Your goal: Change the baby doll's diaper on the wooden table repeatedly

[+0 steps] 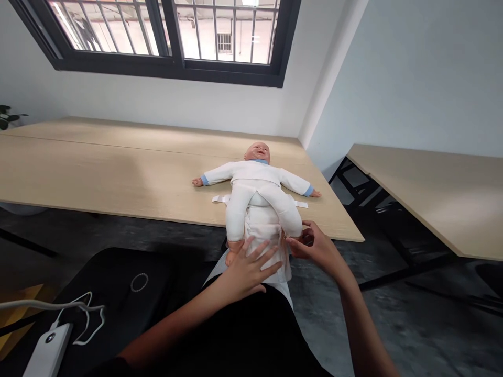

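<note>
A baby doll (256, 173) in a white suit with blue cuffs lies on its back, head toward the window, legs over the table's near edge. Beneath its hips is an unfolded white diaper (263, 215), with a tab showing on each side; its front part hangs down between the legs toward me. My left hand (248, 271) is open, fingers spread flat over the diaper's hanging front, beside the doll's foot (233, 252). Curled around the other foot is my right hand (314, 246), thumb and fingers bent; that foot is mostly hidden.
The doll rests on a light wooden table (118, 167) below a barred window (231, 31). Another table (432, 193) stands to the right, across a gap. At lower left, a white power bank (49, 351) with a cable (88, 314) lies on a black surface.
</note>
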`<act>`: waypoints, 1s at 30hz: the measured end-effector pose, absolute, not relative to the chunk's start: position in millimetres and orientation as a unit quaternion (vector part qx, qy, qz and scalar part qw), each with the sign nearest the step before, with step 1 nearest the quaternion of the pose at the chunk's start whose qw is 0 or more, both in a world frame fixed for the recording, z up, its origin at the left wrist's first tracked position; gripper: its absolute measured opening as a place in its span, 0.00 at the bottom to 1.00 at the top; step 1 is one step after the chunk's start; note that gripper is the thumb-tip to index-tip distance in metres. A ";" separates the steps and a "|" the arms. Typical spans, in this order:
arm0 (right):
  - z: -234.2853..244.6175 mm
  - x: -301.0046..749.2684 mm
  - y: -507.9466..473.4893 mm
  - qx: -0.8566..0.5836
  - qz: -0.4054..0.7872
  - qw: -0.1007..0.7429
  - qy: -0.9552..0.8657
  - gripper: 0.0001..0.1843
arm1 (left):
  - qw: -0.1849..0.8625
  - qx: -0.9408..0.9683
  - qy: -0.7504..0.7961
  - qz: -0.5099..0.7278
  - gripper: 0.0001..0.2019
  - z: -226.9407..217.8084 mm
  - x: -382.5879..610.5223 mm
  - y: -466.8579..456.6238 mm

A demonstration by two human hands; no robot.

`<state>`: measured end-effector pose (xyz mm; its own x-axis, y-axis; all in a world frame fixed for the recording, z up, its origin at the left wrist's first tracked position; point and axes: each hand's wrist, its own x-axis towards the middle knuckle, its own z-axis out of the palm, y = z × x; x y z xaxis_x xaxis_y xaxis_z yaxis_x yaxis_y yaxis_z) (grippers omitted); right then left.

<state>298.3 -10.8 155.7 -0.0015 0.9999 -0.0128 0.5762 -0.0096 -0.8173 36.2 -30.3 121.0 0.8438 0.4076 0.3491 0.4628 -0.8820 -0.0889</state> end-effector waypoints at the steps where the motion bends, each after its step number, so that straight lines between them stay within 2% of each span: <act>1: 155.9 298.6 -10.1 -0.627 0.331 0.321 -0.628 0.38 | 0.089 -0.959 -0.225 -0.150 0.40 119.5 38.2 -31.0; 3: 157.7 298.3 -8.1 -0.623 0.335 0.321 -0.630 0.38 | 0.099 -0.958 -0.230 -0.143 0.44 118.9 40.4 -30.7; 10: 160.5 290.5 0.8 -0.612 0.338 0.317 -0.641 0.35 | 0.104 -0.955 -0.242 -0.138 0.47 119.2 44.1 -21.0; 11: 159.4 289.7 1.2 -0.611 0.338 0.320 -0.640 0.35 | 0.108 -0.957 -0.236 -0.131 0.44 114.6 46.8 -21.2; 14: 156.7 291.2 0.7 -0.614 0.337 0.329 -0.633 0.37 | 0.125 -0.953 -0.230 -0.154 0.17 103.6 52.8 -24.7; 15: 156.4 293.1 0.4 -0.616 0.338 0.333 -0.630 0.37 | 0.125 -0.948 -0.232 -0.180 0.11 105.3 52.3 -25.7; 17: 157.1 298.1 0.4 -0.618 0.343 0.337 -0.622 0.37 | 0.103 -0.931 -0.247 -0.249 0.12 122.1 46.9 -23.7; 20: 161.3 305.1 2.6 -0.631 0.340 0.344 -0.607 0.36 | 0.038 -0.897 -0.295 -0.328 0.10 176.3 34.5 -0.5; 24: 168.9 307.5 5.4 -0.626 0.348 0.346 -0.606 0.36 | -0.018 -0.826 -0.407 -0.389 0.08 244.0 34.7 75.6; 28: 173.6 303.7 2.2 -0.621 0.361 0.346 -0.604 0.34 | -0.176 -0.818 -0.387 -0.387 0.04 254.5 52.2 158.3; 30: 173.9 298.9 -0.6 -0.613 0.370 0.344 -0.608 0.31 | -0.190 -0.811 -0.409 -0.374 0.05 245.1 60.1 185.7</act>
<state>298.9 -0.6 173.9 -0.0132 0.9993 -0.0356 0.4907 -0.0245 -0.8710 60.1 185.7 245.1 0.3858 0.8048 0.4510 0.5212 -0.5935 0.6133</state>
